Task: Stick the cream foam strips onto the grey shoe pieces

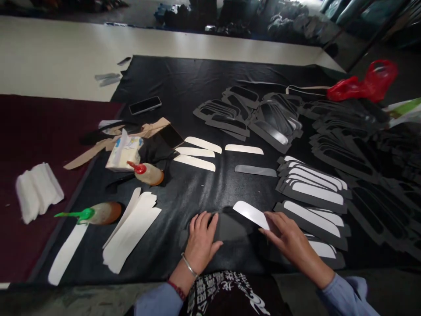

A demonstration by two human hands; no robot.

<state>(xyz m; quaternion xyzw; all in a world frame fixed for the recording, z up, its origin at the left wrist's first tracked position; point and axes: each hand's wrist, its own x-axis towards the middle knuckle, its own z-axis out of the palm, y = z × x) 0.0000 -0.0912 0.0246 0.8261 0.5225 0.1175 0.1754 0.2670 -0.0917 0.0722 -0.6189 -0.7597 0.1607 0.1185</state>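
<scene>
Between the thumb and fingers of my right hand (286,235) is a long white strip (251,213) with a rounded end, tilted above the black cloth. My left hand (203,239) lies flat, fingers stretched, at the left part of a dark grey piece (230,228) that is hard to tell from the cloth. To the right, dark grey pieces with white strips on them lie in overlapping stacks (317,193). Ahead of my hands are several cream strips (195,163) and a single grey strip (255,170).
A bottle with a red nozzle (149,174), a bottle with a green nozzle (105,213), a tissue pack (124,151) and a fan of white strips (131,235) lie left. A phone (145,105) lies farther back. Dark pieces (226,114) and a red plastic bag (365,85) are at the back right.
</scene>
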